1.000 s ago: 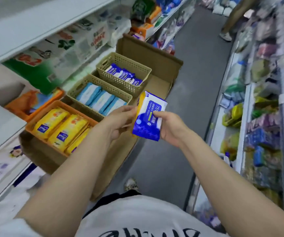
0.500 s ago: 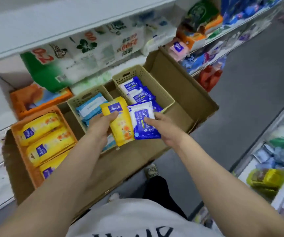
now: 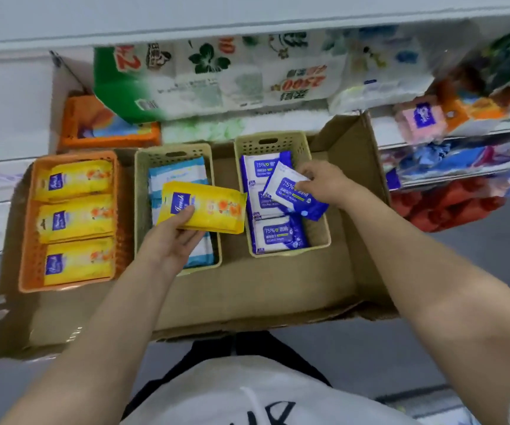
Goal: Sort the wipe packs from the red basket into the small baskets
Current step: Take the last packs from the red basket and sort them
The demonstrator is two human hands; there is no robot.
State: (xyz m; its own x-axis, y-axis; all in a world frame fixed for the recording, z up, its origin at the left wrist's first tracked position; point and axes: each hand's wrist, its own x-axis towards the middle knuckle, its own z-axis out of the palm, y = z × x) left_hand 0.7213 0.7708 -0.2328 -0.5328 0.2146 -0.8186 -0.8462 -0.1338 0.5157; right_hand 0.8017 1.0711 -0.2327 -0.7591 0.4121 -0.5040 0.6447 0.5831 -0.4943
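My left hand (image 3: 167, 243) grips a yellow wipe pack (image 3: 207, 210) above the middle beige basket (image 3: 138, 210), which holds light-blue packs (image 3: 177, 173). My right hand (image 3: 324, 187) holds a blue-and-white wipe pack (image 3: 293, 196), tilted, over the right beige basket (image 3: 319, 237) that contains matching blue-and-white packs (image 3: 278, 237). At the left stands an orange basket (image 3: 28, 240) with three yellow packs (image 3: 75, 216). All three baskets sit in a flat cardboard tray (image 3: 262, 289). No red basket is in view.
A store shelf behind the tray carries large tissue packages (image 3: 216, 78) and an orange box (image 3: 109, 127). More goods (image 3: 450, 204) fill the shelves at the right. Grey floor (image 3: 477, 265) lies to the right of the tray.
The view has swung to face the tray squarely. My two hands have parted: the yellow pack went left over the middle basket, the blue-and-white pack went right over the right basket.
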